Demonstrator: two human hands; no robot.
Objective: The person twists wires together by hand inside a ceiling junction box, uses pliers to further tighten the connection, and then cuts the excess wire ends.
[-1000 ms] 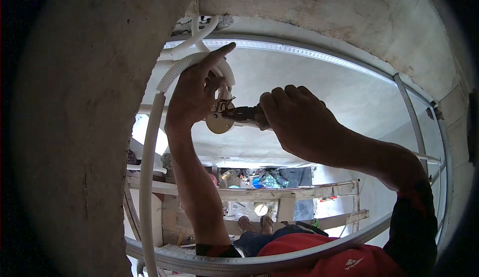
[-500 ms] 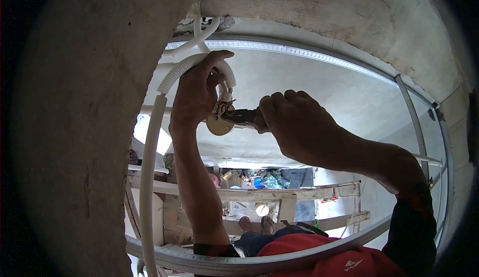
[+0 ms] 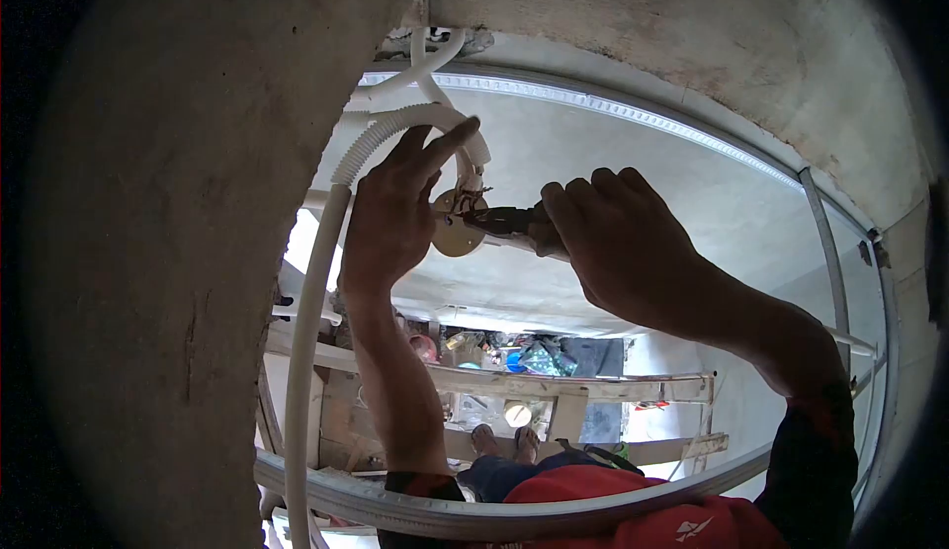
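My right hand (image 3: 623, 238) is wrapped round the handles of dark-jawed pliers (image 3: 502, 220). The jaws reach a cluster of bare-ended wires (image 3: 467, 201) at the face of a round, pale junction box (image 3: 458, 240). My left hand (image 3: 388, 213) is at the left side of this box, bracing it. One of its digits stretches up across a white corrugated conduit (image 3: 381, 132); the other fingers are partly hidden behind the hand and conduit. The conduit arches over the hand, and its open end hangs just above the wires.
A smooth white pipe (image 3: 308, 371) runs down from the conduit beside a rough concrete wall (image 3: 178, 253). Metal ceiling channels (image 3: 593, 102) frame the opening, and another metal channel (image 3: 514, 519) crosses before my chest. Below are wooden scaffold planks (image 3: 583, 388), my feet and scattered items on the floor.
The view has shifted, so the box and both hands appear slightly to the right. My left hand sits a little lower against the conduit. The pliers stay at the wires.
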